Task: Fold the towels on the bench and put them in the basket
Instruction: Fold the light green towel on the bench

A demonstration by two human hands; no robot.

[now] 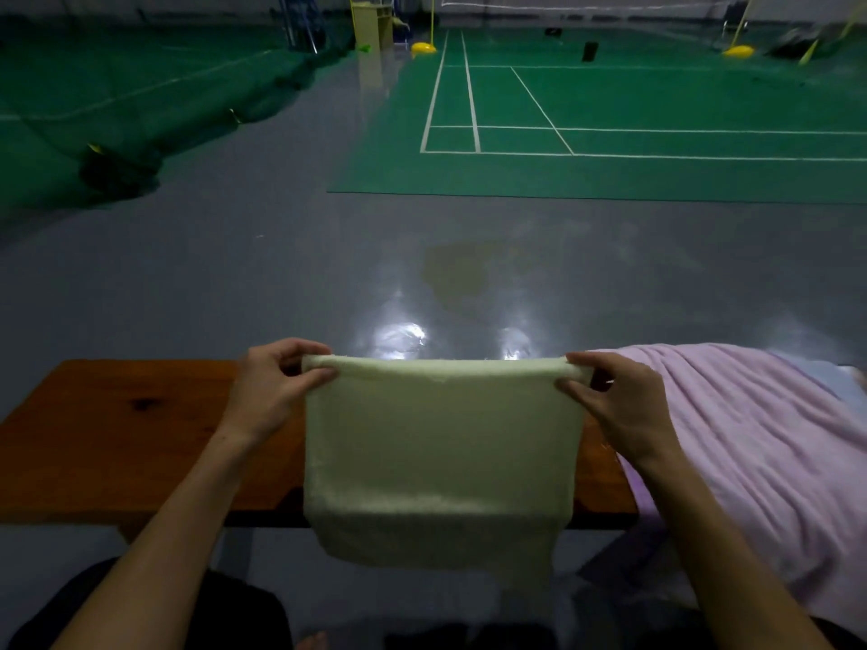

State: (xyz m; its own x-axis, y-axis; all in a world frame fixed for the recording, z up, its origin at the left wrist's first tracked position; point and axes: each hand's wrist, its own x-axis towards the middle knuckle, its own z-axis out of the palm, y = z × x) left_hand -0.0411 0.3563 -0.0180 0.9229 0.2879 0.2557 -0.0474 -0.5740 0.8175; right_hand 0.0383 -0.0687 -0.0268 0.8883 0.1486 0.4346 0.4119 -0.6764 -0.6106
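We note the cream towel (441,443) is soft terry cloth, matt, with a fine nubbly pile and a rolled hem along its top edge. The pink towel (760,443) beside it is also cloth, matt, a smoother plush, lying in loose creases. The tabletop (122,429) is reddish-brown wood, knots and grain showing, with a smooth, faintly satin varnish. The grey floor (281,274) beyond is hard and glossy, throwing back bright patches of lamp glare. The green court mat (657,171) looks matt, with painted white lines.
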